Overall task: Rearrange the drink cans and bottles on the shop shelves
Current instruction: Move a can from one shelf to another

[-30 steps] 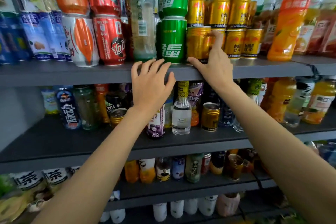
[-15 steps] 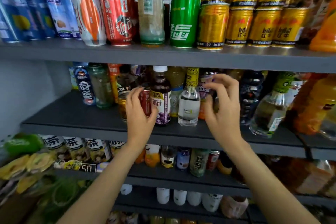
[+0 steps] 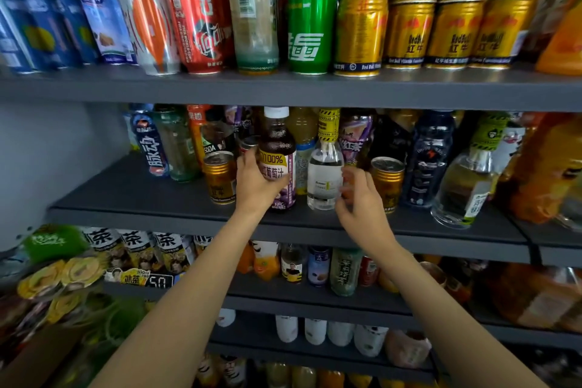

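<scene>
Hiding the grape juice bottle's [image 3: 277, 164] lower label: left hand [image 3: 255, 187].

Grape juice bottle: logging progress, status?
Left hand grips grape juice bottle. Right hand open beside clear bottle. Gold cans flank both.

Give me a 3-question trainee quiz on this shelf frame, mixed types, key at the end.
1. True or false: the left hand holds the purple grape juice bottle.
2. Which stands right of the clear bottle? A) red can B) gold can C) green can
3. Fill in: the green can stands on the ____ shelf.

Key: 1 true. 2 B, the gold can beyond the right hand. 3 top.
</scene>
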